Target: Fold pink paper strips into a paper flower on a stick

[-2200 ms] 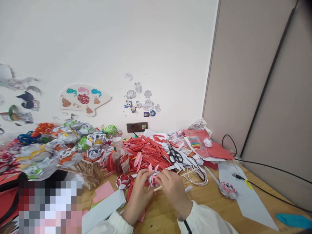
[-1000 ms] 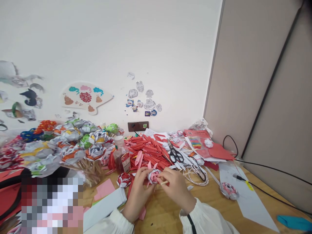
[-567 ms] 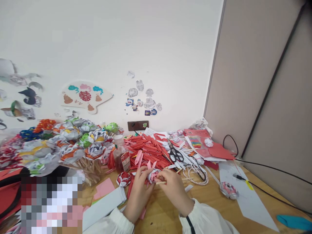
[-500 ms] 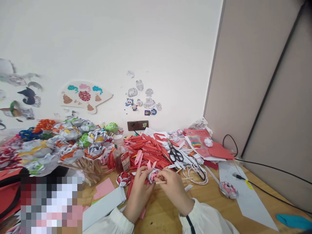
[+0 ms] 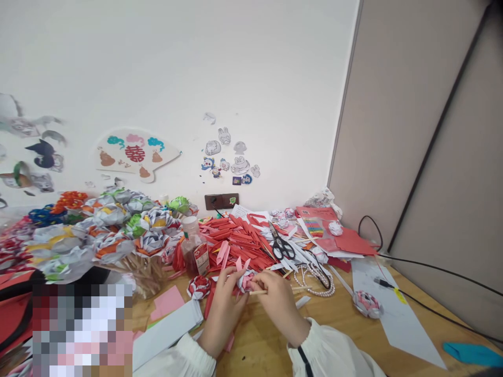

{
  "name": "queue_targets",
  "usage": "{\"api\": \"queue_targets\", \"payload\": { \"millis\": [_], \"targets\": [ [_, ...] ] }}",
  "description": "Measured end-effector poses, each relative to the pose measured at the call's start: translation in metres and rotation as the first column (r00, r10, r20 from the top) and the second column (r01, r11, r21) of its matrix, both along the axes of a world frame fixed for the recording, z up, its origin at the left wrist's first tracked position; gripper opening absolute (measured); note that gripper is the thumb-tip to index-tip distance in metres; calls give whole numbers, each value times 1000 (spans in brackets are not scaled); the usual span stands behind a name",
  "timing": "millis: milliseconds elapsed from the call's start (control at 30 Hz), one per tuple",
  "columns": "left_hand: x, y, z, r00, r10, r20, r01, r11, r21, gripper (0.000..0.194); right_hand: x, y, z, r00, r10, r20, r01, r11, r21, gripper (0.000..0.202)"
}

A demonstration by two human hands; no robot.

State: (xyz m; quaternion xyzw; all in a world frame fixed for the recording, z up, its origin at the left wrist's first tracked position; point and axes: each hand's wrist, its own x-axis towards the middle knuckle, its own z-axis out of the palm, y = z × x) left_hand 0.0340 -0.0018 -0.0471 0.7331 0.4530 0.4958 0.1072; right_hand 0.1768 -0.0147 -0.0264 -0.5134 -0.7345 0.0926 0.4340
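Observation:
Between my two hands is a small pink and white folded-paper flower (image 5: 245,281). My left hand (image 5: 228,299) grips it from the left, fingers curled around its side. My right hand (image 5: 276,297) is closed at the flower's right, with a thin wooden stick (image 5: 258,292) pinched between thumb and fingers, its tip pointing left. Left of my left hand lies a red and white paper flower (image 5: 198,287). Behind my hands spreads a heap of folded red paper strips (image 5: 243,238), and black-handled scissors (image 5: 283,250) rest at its right.
Many paper flowers on sticks (image 5: 118,225) crowd the left. A bottle (image 5: 191,246) stands behind my left hand. Pearl strings (image 5: 328,285) lie right of my right hand, then another pink and white flower (image 5: 368,303) on white paper (image 5: 404,330). Black cables (image 5: 432,315) cross the right side.
The view has shifted very slightly. My fingers and the flower have moved only a little; both hands keep their hold.

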Motion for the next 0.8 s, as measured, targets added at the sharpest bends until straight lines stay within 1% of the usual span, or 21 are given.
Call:
{"api": "queue_targets", "payload": {
  "millis": [100, 300, 533, 667, 800],
  "targets": [
    [0, 0, 0, 1000, 4, 2, -4, 1000, 2, 41, 0, 0, 0, 1000, 21, -17, -21, 1000, 16, 14],
    [2, 0, 0, 1000, -4, -18, 3, 1000, -2, 40, -2, 1, -3, 998, -20, -61, 19, 999, -27, 13],
    [0, 3, -4, 999, 22, -24, -22, 1000, 13, 39, 0, -1, 1, 998, -3, -56, 2, 1000, -29, 11],
    [1, 2, -1, 1000, 19, -25, -19, 1000, 7, 39, -2, -1, 0, 998, -13, -63, 11, 999, -35, 15],
    [2, 0, 1, 1000, 21, -11, -21, 1000, -9, 38, -4, 0, -2, 998, -29, -61, 27, 999, -41, 14]
  ]
}}
